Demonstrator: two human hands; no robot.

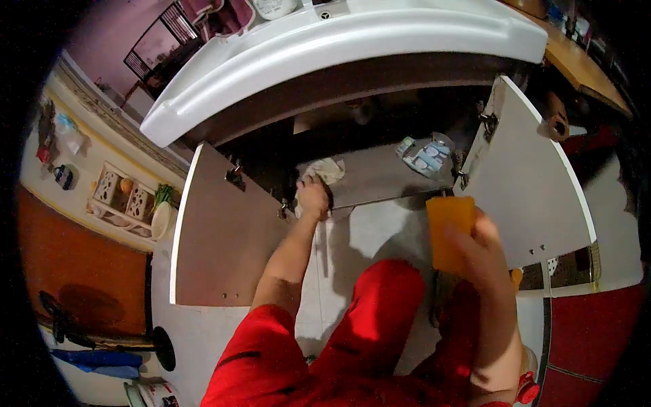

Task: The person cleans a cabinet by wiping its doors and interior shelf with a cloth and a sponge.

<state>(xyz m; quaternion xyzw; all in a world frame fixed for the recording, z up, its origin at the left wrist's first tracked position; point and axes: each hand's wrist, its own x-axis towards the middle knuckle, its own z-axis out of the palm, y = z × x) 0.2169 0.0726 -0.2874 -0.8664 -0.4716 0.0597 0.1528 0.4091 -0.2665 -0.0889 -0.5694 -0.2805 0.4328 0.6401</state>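
Observation:
My left hand [313, 197] reaches into the open cabinet under the basin, at the left front edge of its grey floor panel [369, 178]. Its fingers are curled on a crumpled pale cloth [330, 170], which spreads out behind and below the hand. My right hand [483, 245] is raised in front of the right cabinet door and wraps round an orange box-shaped thing [451, 224]. What is in or on that orange thing does not show. Several small light-blue and white packages [427, 159] lie in a clear tray at the right of the cabinet floor.
The left door [220, 237] and right door [529, 169] stand open on both sides. A white basin [352, 51] overhangs the cabinet. Far left, a white rack [122, 197] holds small items. My knee in red [386, 298] is close to the cabinet.

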